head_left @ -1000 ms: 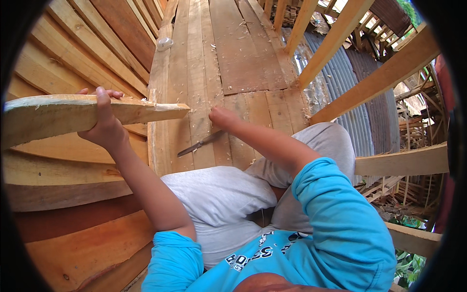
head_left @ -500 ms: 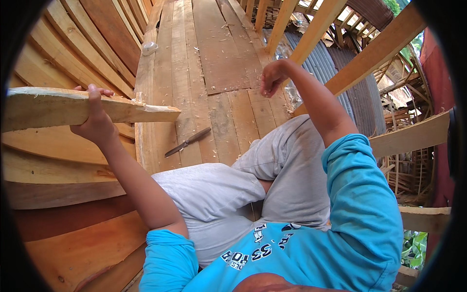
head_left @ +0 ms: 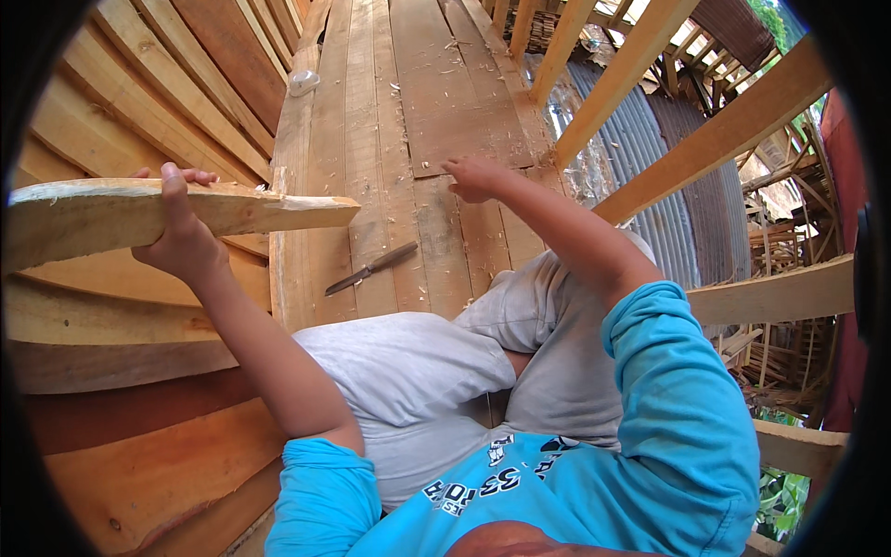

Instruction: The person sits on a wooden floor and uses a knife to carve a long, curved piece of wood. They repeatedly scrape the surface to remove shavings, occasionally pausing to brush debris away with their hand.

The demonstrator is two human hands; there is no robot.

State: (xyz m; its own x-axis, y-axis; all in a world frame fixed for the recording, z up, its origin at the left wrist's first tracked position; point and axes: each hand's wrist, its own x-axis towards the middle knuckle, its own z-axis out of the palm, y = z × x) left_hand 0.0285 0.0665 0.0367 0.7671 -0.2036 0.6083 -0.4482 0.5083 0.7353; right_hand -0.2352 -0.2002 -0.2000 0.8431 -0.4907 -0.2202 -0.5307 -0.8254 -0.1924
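Observation:
My left hand (head_left: 190,237) is wrapped around a long piece of pale wood (head_left: 121,223), with the thumb on the near face and the fingers over the far side. The wood is held off the floor, and its cut, narrower end points right. My right hand (head_left: 475,178) hovers over the floorboards with its fingers loosely bent and somewhat apart, nothing in them. A knife (head_left: 373,269) with a brown handle lies on the boards in front of my legs, apart from both hands.
Wooden planks form a wall (head_left: 139,93) at the left. Wood shavings are scattered over the plank floor (head_left: 362,121), where a small clear container (head_left: 303,84) stands far left. Wooden railing posts (head_left: 626,79) rise at the right, with corrugated metal sheets (head_left: 650,176) beyond them.
My right hand has come left and lower, from near the railing to over the middle boards. My left hand still grips the wood. The view has shifted slightly.

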